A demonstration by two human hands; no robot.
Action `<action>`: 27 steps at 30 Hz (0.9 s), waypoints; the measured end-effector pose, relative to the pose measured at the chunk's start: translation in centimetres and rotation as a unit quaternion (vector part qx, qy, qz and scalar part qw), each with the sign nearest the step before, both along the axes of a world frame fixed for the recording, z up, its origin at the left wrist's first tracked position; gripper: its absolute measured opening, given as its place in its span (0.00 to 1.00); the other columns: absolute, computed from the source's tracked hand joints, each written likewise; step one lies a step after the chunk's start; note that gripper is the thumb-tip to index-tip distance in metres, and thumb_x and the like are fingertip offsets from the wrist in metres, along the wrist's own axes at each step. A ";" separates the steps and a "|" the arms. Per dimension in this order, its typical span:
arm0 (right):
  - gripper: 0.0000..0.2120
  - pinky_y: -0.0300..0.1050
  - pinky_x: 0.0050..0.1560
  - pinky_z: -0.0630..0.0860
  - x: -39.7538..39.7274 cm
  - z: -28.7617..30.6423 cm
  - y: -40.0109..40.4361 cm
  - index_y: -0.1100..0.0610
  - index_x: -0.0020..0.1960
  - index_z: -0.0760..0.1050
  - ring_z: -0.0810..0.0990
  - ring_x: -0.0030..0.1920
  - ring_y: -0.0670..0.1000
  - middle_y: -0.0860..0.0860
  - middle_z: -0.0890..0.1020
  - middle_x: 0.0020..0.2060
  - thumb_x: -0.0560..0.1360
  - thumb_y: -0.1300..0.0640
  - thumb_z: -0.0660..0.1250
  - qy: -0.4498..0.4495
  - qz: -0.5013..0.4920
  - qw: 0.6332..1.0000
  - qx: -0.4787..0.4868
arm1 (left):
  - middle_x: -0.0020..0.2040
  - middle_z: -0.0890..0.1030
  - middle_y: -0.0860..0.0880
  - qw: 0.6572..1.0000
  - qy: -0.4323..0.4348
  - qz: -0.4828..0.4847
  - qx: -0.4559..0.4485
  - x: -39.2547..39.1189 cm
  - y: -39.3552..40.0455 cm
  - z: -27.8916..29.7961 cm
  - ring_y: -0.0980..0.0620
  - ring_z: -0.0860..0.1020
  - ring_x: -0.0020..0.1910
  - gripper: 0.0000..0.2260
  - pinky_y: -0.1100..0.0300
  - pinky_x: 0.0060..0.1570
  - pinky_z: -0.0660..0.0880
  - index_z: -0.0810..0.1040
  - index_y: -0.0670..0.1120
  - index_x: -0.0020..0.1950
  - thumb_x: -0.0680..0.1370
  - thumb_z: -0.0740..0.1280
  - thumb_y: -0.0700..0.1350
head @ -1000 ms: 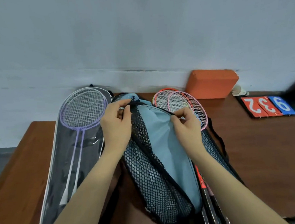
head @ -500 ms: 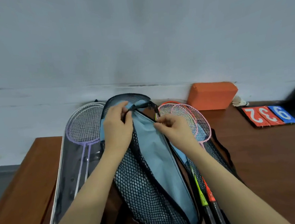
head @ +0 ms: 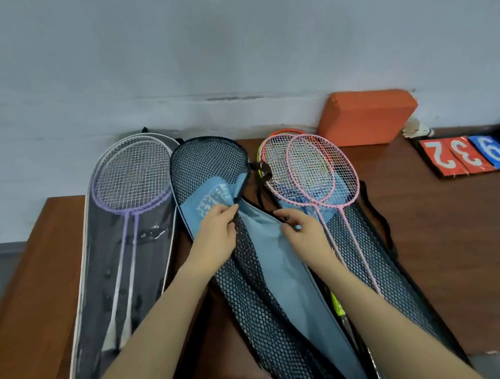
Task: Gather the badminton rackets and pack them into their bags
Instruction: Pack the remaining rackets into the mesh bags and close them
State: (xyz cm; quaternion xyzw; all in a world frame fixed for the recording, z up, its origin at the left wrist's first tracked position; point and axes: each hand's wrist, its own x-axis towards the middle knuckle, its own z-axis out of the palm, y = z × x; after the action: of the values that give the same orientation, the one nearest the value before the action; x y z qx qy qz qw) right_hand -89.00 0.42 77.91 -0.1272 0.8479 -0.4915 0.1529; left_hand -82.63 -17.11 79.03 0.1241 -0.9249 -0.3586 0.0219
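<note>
A blue bag with black mesh sides (head: 267, 266) lies lengthwise on the table, its top flap folded open. My left hand (head: 216, 237) pinches the black mesh edge of the opening. My right hand (head: 303, 230) grips the blue fabric on the other side. Two pink rackets (head: 321, 171) and an orange one (head: 286, 133) lie on a second mesh bag (head: 378, 256) to the right. Two purple rackets (head: 131, 175) sit inside a clear bag with white trim (head: 100, 293) on the left.
The brown wooden table (head: 465, 246) stands against a pale wall. An orange block (head: 366, 117) sits at the back. A shuttlecock (head: 417, 129) and a flip scoreboard (head: 466, 153) with red and blue numbers lie at the far right.
The bag's zip has opened and the mesh flap now lies folded back. Both hands have moved down the bag's opening towards me.
</note>
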 end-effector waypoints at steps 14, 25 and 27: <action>0.05 0.41 0.35 0.66 -4.1 -0.5 -1.6 0.58 0.38 0.75 0.69 0.32 0.47 0.52 0.73 0.29 0.72 0.63 0.68 -0.006 0.009 0.998 -0.069 | 0.60 0.69 0.44 0.998 -0.040 0.043 0.000 -4.4 0.3 0.6 0.48 0.71 0.58 0.19 0.68 0.55 0.61 0.69 0.44 0.70 0.78 0.58 0.36; 0.05 0.41 0.33 0.68 -6.1 -1.7 -0.6 0.59 0.45 0.79 0.72 0.31 0.48 0.50 0.77 0.31 0.74 0.59 0.66 0.000 -0.165 0.984 -0.073 | 0.48 0.74 0.47 0.961 0.182 0.162 0.133 -4.4 1.1 1.1 0.63 0.71 0.37 0.15 0.75 0.43 0.67 0.77 0.43 0.61 0.76 0.64 0.34; 0.05 0.39 0.32 0.68 -6.6 -2.3 -0.3 0.59 0.48 0.79 0.73 0.33 0.49 0.49 0.77 0.33 0.75 0.59 0.65 -0.001 -0.190 0.980 -0.060 | 0.50 0.74 0.48 0.953 0.200 0.179 0.142 -3.6 1.0 0.7 0.64 0.72 0.38 0.15 0.74 0.43 0.68 0.77 0.42 0.62 0.76 0.63 0.33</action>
State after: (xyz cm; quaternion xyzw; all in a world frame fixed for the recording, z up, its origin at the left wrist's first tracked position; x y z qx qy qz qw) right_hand -95.58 0.15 75.58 0.0275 0.8252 -0.5620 0.0495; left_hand -86.21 -16.14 79.72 0.2151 -0.8035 -0.4941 0.2530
